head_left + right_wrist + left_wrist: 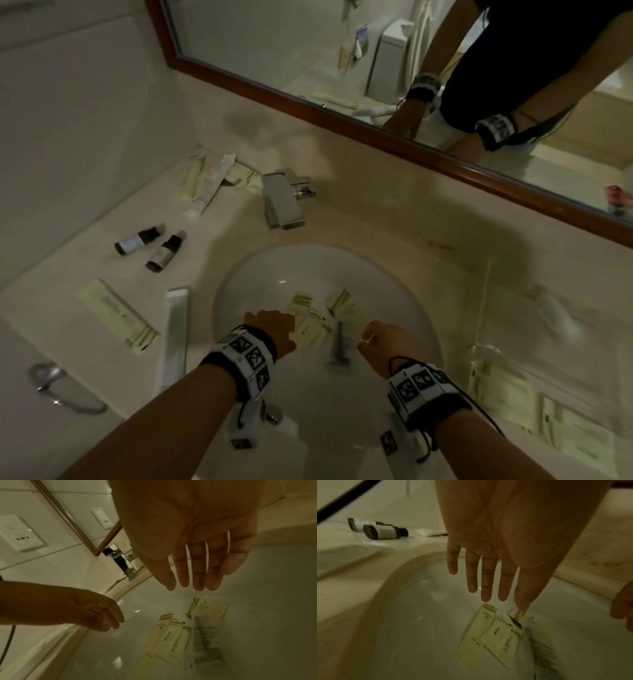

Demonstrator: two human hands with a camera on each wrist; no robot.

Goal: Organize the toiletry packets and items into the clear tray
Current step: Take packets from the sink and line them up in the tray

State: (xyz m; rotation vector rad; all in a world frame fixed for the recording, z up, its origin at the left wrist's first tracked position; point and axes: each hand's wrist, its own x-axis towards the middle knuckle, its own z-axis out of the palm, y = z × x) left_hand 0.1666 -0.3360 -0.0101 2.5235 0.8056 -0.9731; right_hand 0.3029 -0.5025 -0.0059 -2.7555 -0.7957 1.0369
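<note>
Both hands spread, empty, above the sink (424,308).
Packets (494,637) in its basin look thin, light, slick; pinch an edge.

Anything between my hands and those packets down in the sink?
Nothing visible. Left hand and right hand hang open above the packets in the sink, only air beneath the fingers.

No legible text anywhere. Yellow packets (496,637) in sink basin (412,628): printed lines and small logo, too blurred to read. Dark bottles (150,244) on tabletop (394,219): pale labels, print unreadable. Wrist bands (248,356): black-and-white square marker patterns, no letters or numbers.
</note>
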